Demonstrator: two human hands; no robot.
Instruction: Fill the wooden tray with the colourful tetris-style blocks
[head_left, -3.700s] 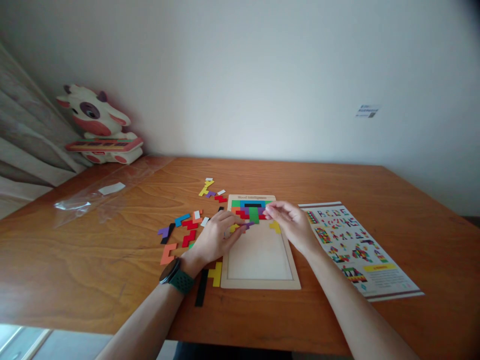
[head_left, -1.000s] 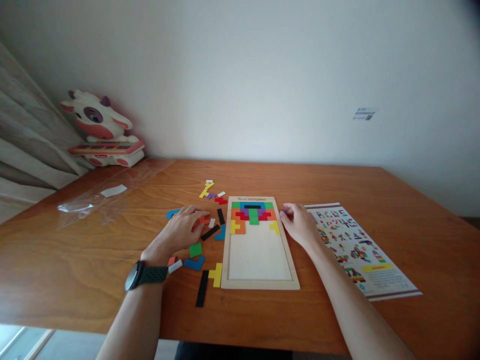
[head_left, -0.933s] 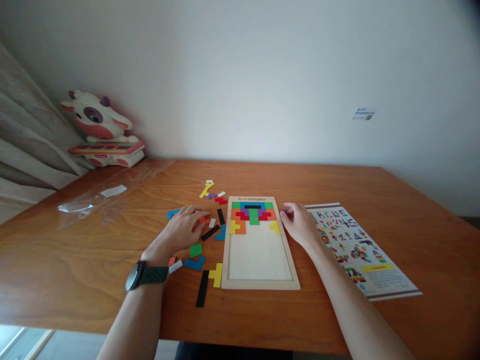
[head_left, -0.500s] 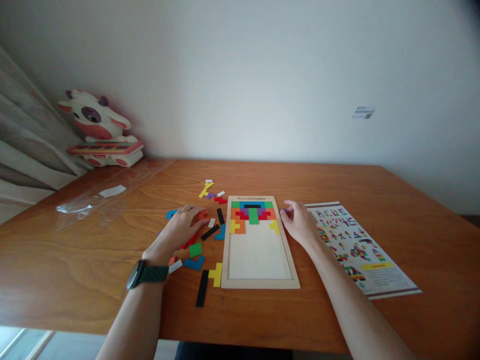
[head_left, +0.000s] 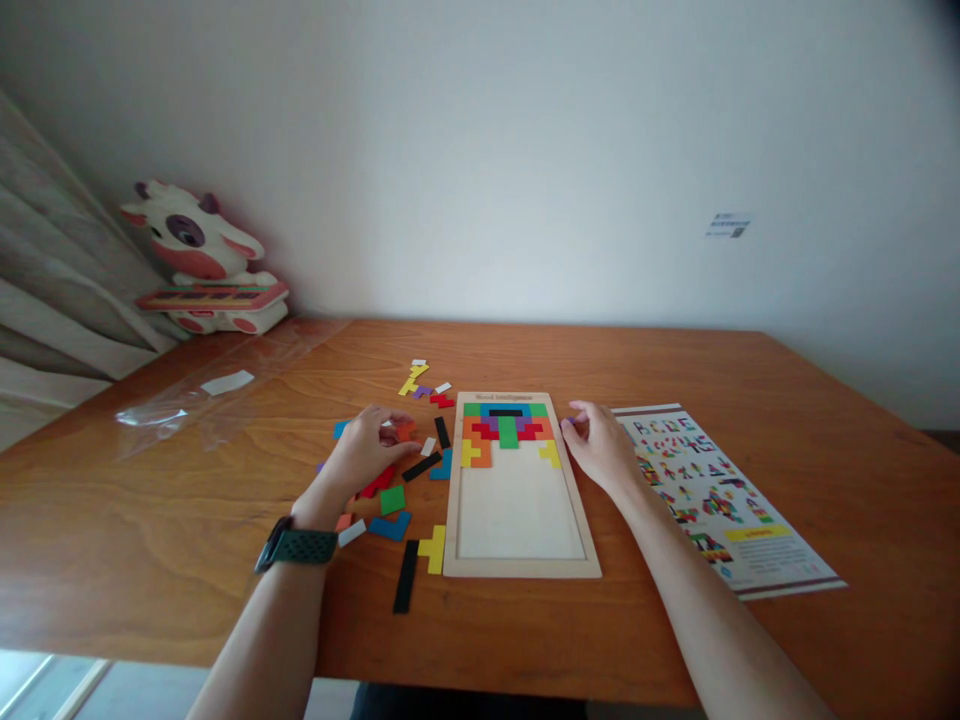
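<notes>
A wide wooden bench (head_left: 675, 360) stands against a plain pale wall. At the far left a cow toy (head_left: 196, 255) sits by a curtain, and a clear plastic bag (head_left: 187, 400) lies flat on the wood in front of it. Loose coloured puzzle pieces (head_left: 390, 500) are scattered left of a pale wooden puzzle board (head_left: 517, 565), and a printed pattern sheet (head_left: 720, 495) lies to the right of the board.

Compared with half a second ago, the left hand (head_left: 367, 450) has lifted its fingers off the bench and curled them, and more of the red piece (head_left: 377, 482) beneath it now shows. The right hand (head_left: 600, 445) has hardly moved. Some seconds back both hands were over the top of the board; now they rest on either side of it.

The left hand, a watch (head_left: 292, 545) on its wrist, pinches a small orange piece (head_left: 406, 431) between thumb and fingertips, just left of the board's upper edge and above the red piece and a black bar (head_left: 421, 466). The right hand lies loosely curled beside the board's right rim; something small and purple shows at its fingertips, but whether it grips it cannot be told. The board's top rows are filled with green, blue, black, red, orange, purple and yellow pieces; the lower part is bare wood.
</notes>
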